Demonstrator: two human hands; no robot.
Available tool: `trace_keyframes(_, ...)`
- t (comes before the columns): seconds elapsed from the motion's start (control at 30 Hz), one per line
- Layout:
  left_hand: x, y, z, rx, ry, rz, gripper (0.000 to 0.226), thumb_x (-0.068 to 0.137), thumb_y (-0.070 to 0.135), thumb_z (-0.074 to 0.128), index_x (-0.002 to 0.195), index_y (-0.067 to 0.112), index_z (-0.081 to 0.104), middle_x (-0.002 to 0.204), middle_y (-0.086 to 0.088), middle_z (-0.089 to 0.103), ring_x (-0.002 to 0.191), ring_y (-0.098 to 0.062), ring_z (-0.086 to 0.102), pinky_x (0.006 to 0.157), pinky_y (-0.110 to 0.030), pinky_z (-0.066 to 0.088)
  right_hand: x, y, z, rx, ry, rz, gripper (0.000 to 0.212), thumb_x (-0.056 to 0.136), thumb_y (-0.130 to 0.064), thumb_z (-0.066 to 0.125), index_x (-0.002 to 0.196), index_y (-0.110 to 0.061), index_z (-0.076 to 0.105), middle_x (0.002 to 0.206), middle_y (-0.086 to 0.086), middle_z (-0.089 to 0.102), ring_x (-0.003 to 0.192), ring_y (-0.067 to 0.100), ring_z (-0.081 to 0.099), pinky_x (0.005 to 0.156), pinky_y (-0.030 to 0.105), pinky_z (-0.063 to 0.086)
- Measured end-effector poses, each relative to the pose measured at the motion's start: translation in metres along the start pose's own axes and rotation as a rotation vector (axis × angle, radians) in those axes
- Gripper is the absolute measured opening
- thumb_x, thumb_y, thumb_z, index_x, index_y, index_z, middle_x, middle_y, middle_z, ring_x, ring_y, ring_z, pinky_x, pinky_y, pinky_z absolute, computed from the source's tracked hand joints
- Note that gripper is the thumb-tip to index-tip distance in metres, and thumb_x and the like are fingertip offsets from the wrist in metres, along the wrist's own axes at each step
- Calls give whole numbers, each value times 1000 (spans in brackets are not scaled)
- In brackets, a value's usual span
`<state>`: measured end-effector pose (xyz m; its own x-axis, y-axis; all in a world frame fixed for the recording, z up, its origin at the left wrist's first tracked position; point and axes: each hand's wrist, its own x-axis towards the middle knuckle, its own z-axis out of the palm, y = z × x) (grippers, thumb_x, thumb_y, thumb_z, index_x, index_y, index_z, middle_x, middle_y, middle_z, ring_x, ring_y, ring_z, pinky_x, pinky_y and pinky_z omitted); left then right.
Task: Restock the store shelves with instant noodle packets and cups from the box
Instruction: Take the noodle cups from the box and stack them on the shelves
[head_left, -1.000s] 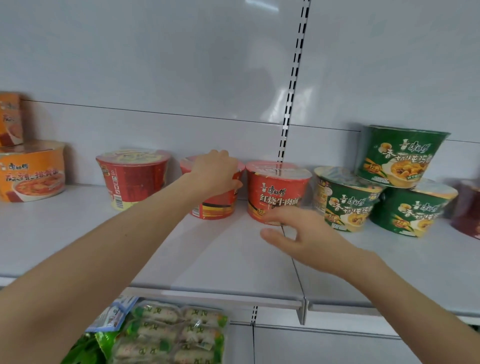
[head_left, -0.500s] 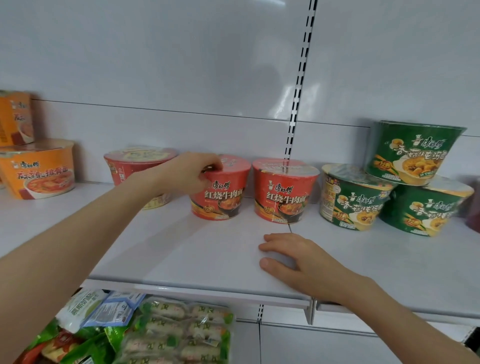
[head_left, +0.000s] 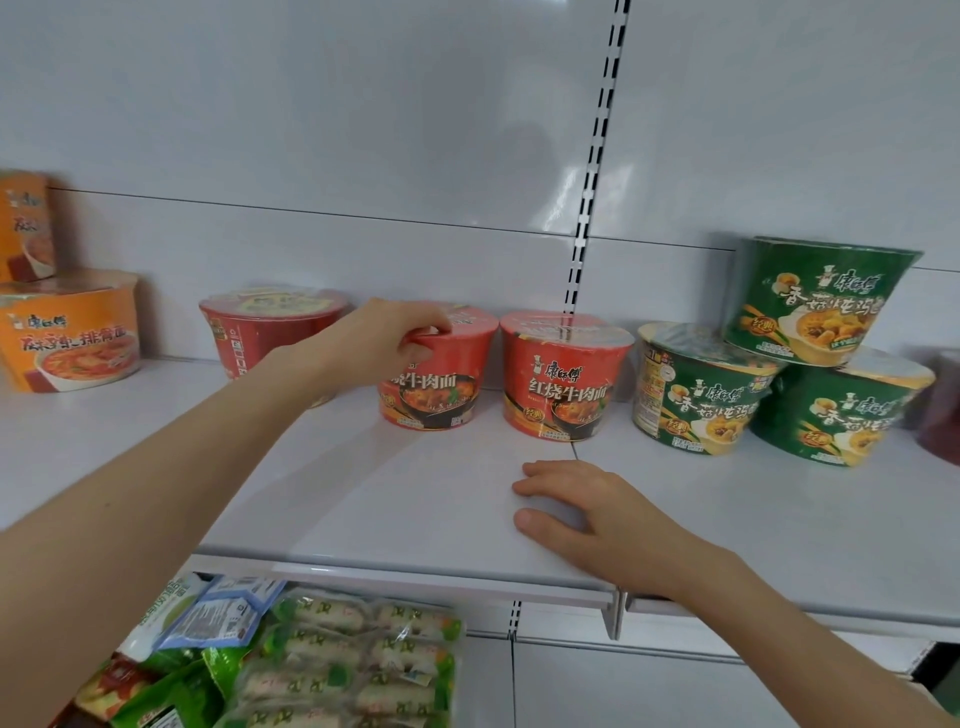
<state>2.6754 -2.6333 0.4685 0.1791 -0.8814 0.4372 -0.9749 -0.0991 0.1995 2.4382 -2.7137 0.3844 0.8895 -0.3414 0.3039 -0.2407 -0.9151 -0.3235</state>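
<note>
Three red noodle cups stand in a row on the white shelf (head_left: 395, 499). My left hand (head_left: 382, 340) grips the rim of the middle red cup (head_left: 447, 384), its label facing me. The right red cup (head_left: 563, 379) stands close beside it. The left red cup (head_left: 260, 327) sits further back, partly hidden by my forearm. My right hand (head_left: 597, 514) rests flat on the shelf in front of the right red cup, fingers spread and holding nothing.
Three green noodle cups (head_left: 696, 389) are stacked at the right, one on top of two. Orange cups (head_left: 67, 332) stand at the far left. A dark red cup (head_left: 943, 405) shows at the right edge. Packaged snacks (head_left: 343, 660) lie on the lower shelf.
My left hand has turned the middle red cup so its label faces front, and shifted to the cup's left rim. My right hand dropped from the right red cup onto the shelf.
</note>
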Motion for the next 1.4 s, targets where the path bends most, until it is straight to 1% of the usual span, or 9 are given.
trace_keyframes(0.2,3,-2,7,-27,30,-15,37,86,0,49,121,11,56,120,-6,61,105,-22,56,87,-26,40,0,0,1,0,5,3,40,89,-41,52,125,-25,55,140,-8,45,130,1,36,100,4,18)
trace_keyframes(0.3,5,1,7,-47,19,-49,34,84,10,53,117,16,56,113,-5,63,95,-20,56,80,-26,43,0,0,1,3,2,8,40,89,-41,52,126,-25,54,140,-8,45,130,1,35,100,5,18)
trace_keyframes(0.4,8,6,8,-9,32,-38,36,88,20,55,123,14,55,117,-8,61,106,-24,55,89,-31,43,-1,0,2,13,10,13,40,88,-41,53,125,-25,55,140,-7,46,130,1,36,101,6,19)
trace_keyframes(0.53,8,10,12,64,87,-22,34,91,16,51,124,12,57,124,-12,58,114,-27,52,95,-33,40,0,0,2,16,7,21,40,89,-41,53,125,-25,55,140,-7,46,131,1,35,101,6,19)
trace_keyframes(0.8,8,13,11,71,68,-17,34,89,9,47,121,10,58,121,-11,61,110,-29,54,91,-35,43,-1,-1,0,-3,-7,17,40,90,-40,51,127,-24,54,141,-7,44,131,1,35,97,3,17)
trace_keyframes(1.0,6,11,7,-1,50,-46,34,88,6,49,120,11,59,114,-9,65,103,-26,58,84,-28,43,-1,-1,0,-7,-12,18,41,90,-41,51,127,-25,53,142,-7,44,131,1,34,96,3,17)
trace_keyframes(1.13,7,11,14,59,103,-18,30,91,14,51,120,11,58,120,-8,62,109,-26,55,89,-32,42,-1,-2,-1,-12,-21,20,41,91,-41,50,128,-24,52,141,-7,45,131,1,33,94,2,16)
trace_keyframes(1.27,7,15,19,167,132,-29,32,93,23,49,123,15,56,121,-7,61,110,-27,53,84,-32,41,0,-2,0,-9,-26,26,41,91,-41,50,128,-24,52,141,-7,45,132,1,33,97,5,18)
trace_keyframes(1.4,7,17,20,235,144,-25,30,94,25,45,118,12,59,118,-6,63,110,-27,54,81,-33,41,-1,-2,0,2,-17,31,40,90,-41,51,127,-24,53,140,-7,46,130,4,36,97,6,19)
